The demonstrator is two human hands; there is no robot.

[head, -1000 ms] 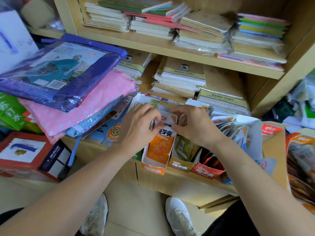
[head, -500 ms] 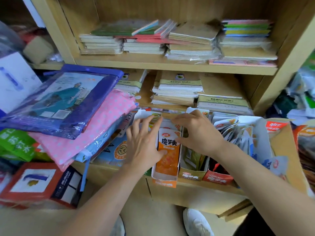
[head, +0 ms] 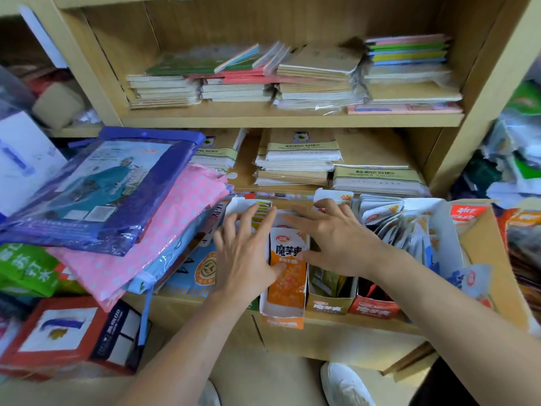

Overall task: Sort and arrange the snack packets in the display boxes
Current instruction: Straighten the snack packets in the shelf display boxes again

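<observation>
Left grip (head: 246, 256) spread, right grip (head: 336, 244) spread, flanking orange packet (head: 288, 276) in box (head: 282, 313).

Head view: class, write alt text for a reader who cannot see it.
A person's left hand and right hand lie spread, fingers straight, either side of an orange packet in a display box. Stacked notebooks fill the shelves behind.

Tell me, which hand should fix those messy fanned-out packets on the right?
Right hand, probably. It lies beside the fanned packets; the left hand is farther off, across the orange packet.
</observation>
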